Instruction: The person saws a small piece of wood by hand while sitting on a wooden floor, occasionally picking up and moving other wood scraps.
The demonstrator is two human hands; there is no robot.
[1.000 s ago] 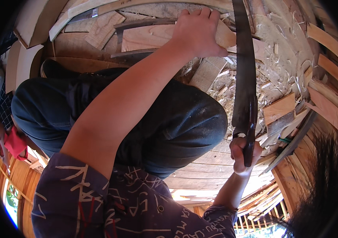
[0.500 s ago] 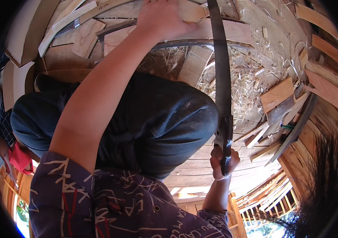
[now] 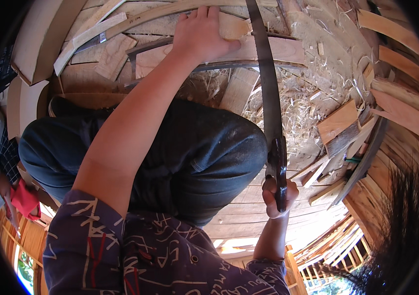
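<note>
My right hand (image 3: 279, 196) is closed around the dark handle of a handsaw (image 3: 269, 81). Its long dark blade points away from me and crosses over a pale wooden board (image 3: 283, 50), to the right of my left hand. Whether the teeth touch the wood, I cannot tell. My left hand (image 3: 200, 37) lies palm down on the wood, thumb stretched toward the blade and fingers pointing away. Beneath and beside that hand shows a light piece of wood (image 3: 234, 27). My bent leg (image 3: 209, 142) in dark trousers is close to the saw's handle end.
Curly shavings (image 3: 298, 110) litter the plank floor right of the blade. Wood offcuts (image 3: 338, 120) are piled at the right, with several curved planks (image 3: 401, 61) beyond. A thick beam (image 3: 42, 44) stands at far left. Another person's hand (image 3: 8, 196) shows near red cloth (image 3: 25, 200).
The whole view has shifted slightly, so more of my left hand's fingers shows. My right hand and the saw sit slightly farther forward relative to the board. Both hands keep their positions otherwise.
</note>
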